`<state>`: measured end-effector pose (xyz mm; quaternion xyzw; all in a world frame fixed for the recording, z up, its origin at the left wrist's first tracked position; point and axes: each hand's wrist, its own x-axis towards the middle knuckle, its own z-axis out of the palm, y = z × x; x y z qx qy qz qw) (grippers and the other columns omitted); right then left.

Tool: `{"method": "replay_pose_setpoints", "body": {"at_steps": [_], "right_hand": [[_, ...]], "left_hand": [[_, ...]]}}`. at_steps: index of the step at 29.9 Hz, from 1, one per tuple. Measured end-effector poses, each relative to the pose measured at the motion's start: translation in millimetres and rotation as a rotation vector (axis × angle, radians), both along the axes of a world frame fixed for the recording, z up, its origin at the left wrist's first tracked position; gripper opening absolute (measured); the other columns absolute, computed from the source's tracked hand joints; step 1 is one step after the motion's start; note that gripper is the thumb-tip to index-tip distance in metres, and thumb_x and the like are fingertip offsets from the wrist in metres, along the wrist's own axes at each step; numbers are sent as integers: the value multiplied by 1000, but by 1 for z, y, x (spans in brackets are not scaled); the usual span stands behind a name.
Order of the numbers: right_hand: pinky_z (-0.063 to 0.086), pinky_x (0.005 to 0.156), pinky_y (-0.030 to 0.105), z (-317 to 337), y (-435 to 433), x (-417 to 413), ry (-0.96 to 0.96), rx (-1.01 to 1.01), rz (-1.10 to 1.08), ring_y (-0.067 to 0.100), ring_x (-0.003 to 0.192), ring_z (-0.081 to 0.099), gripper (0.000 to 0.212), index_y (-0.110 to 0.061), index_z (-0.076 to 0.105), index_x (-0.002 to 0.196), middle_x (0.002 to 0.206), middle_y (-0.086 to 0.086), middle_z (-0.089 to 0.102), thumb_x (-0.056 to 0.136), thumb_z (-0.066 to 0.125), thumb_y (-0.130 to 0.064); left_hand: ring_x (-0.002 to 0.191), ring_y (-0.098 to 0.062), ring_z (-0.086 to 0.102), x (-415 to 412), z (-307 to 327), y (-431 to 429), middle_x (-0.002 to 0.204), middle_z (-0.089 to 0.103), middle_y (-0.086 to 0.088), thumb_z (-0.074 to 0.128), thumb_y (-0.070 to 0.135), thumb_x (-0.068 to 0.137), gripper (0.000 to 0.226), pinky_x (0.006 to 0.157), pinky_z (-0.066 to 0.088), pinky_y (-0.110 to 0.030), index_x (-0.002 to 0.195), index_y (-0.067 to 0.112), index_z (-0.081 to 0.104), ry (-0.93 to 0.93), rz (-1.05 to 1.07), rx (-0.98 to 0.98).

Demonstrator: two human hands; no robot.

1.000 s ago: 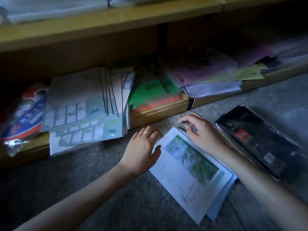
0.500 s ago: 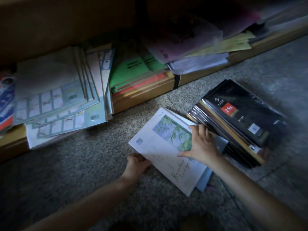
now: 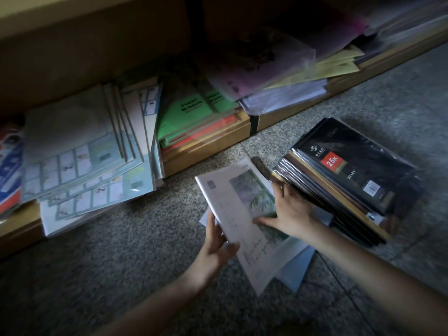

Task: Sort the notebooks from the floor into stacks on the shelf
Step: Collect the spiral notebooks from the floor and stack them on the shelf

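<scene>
Down on the floor point(image 3: 121, 251) now: the white bamboo-print notebook point(image 3: 236, 214) lies in the near middle, just in front of the shelf point(image 3: 208, 146). Its left edge is tipped up off the floor. The left hand point(image 3: 218, 246) has that edge, thumb on the cover and fingers tucked beneath, so the grip holds the notebook. The right hand point(image 3: 292, 212) lies palm-down on the bamboo picture with its fingers spread. That grip is wide and pressing, not wrapped round anything.

Under the white notebook, pale blue notebooks point(image 3: 297, 265) peek out at the near right, flat on the floor. Just right of the right hand, touching its fingertips, sits a stack of black wrapped diaries point(image 3: 351, 180). The top one is marked "25K" and "DIARY".

Over on the shelf, a slumped stack of light blue grid-cover notebooks point(image 3: 80, 151) overhangs the edge at the left. Green packs point(image 3: 184, 112) sit in the middle. Purple and yellow sheets point(image 3: 278, 66) are piled far right, blurred and dim.
</scene>
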<state>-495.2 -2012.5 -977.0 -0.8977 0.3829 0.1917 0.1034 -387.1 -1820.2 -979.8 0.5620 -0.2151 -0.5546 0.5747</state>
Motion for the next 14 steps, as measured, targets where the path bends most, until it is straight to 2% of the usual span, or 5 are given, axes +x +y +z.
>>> {"method": "replay_pose_setpoints", "body": {"at_steps": [2,4,10,12,14], "right_hand": [[34,45,25,-2,3,2,-8,-1,-31,24,94,62,112,-15,8,144,142,19,30,64,43,-85],[37,49,26,-4,5,2,-45,22,-64,26,93,62,108,-15,11,142,141,18,32,66,45,-83],[47,66,31,-7,8,-7,-179,130,-113,29,107,60,98,-16,18,144,146,11,32,72,47,-77],[52,75,33,-8,5,-13,-325,333,-233,24,104,60,86,-20,28,139,136,5,41,74,51,-71],[47,85,27,0,7,-17,-537,621,-410,14,108,56,70,-22,36,134,131,-3,47,79,56,-59]], "left_hand": [[114,-20,58,-3,2,-6,129,54,-3,61,19,75,60,77,56,-34,126,35,33,55,12,78],[107,-13,62,-9,-1,-6,121,60,2,60,24,77,56,72,55,-33,125,38,36,79,-46,128],[94,-6,66,-18,-1,-6,107,66,5,79,35,61,87,70,56,-31,133,18,33,19,-38,147],[95,-8,66,-7,11,-7,104,70,6,85,34,55,82,73,55,-26,123,18,43,-28,12,107],[97,-9,66,6,35,-7,104,70,7,78,17,65,65,75,54,-25,121,22,44,-94,26,56]]}}
